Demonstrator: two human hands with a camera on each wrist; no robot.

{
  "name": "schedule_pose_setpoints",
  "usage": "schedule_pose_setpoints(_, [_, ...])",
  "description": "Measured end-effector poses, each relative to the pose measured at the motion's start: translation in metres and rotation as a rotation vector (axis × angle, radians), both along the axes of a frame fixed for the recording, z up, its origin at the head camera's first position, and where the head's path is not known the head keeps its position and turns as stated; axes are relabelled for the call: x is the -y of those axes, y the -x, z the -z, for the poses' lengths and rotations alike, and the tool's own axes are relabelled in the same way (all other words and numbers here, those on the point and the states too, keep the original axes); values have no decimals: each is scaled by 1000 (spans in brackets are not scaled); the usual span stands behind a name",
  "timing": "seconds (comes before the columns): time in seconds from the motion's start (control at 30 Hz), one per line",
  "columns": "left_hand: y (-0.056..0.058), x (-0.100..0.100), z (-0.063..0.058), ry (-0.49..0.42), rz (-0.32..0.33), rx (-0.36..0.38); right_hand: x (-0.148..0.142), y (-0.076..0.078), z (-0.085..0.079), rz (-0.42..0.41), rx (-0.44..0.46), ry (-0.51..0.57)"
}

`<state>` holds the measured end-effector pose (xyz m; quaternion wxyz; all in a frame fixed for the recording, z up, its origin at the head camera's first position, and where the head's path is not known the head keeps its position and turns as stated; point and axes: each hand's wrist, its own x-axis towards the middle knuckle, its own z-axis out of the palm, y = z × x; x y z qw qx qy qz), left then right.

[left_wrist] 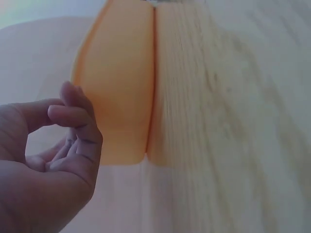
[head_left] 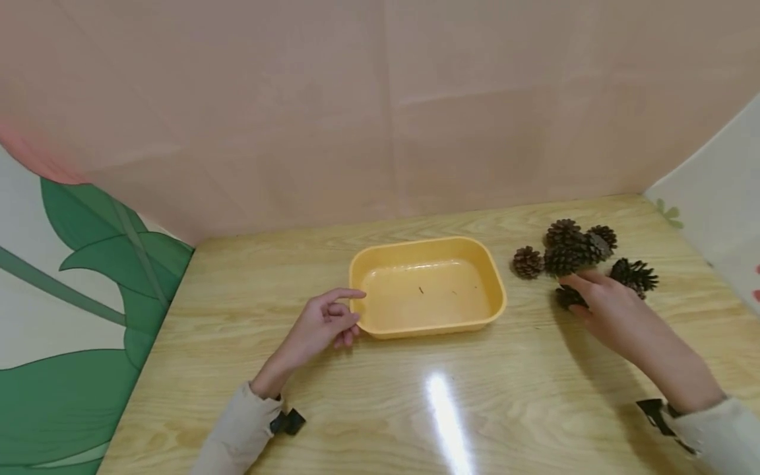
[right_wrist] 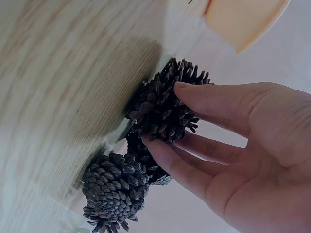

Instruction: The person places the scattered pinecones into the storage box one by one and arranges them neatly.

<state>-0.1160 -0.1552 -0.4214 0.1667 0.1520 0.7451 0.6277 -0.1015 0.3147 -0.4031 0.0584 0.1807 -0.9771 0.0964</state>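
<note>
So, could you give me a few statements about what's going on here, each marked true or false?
1. The yellow tray sits on the wooden table. True.
2. The right hand's grip is on a pine cone. True.
3. The tray is full of pine cones. False: only small dark bits lie in it.
4. The left hand's grip is at the tray's left end. True.
5. Every other pine cone lies left of the tray. False: the other pine cones lie to its right.
</note>
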Motion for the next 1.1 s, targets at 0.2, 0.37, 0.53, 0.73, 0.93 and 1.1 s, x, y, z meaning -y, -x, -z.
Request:
schedule_pose_setpoints(0.2, [0,2,0,-27,-28,-14,4,1,-1,-11,-19,8])
schedule_pose_setpoints(0.37, [0,3,-3,-52,-55,-2,8,4,-4,-27,-52,11])
schedule_pose_setpoints(0.53, [2,1,-3,-52,-61,4,10,5,-6,-29,-50,9])
schedule_pose_setpoints(0.73, [3,-1,-2,-64,-51,14,10,4,-9,-19,-53,21])
schedule_pose_setpoints(0.93, [2,-2,1,-72,-51,18,13,3,-10,-44,-137,51])
schedule_pose_setpoints(1.1, [3,-4,4,-63,-60,20,17,4,-10,-66,-215,81])
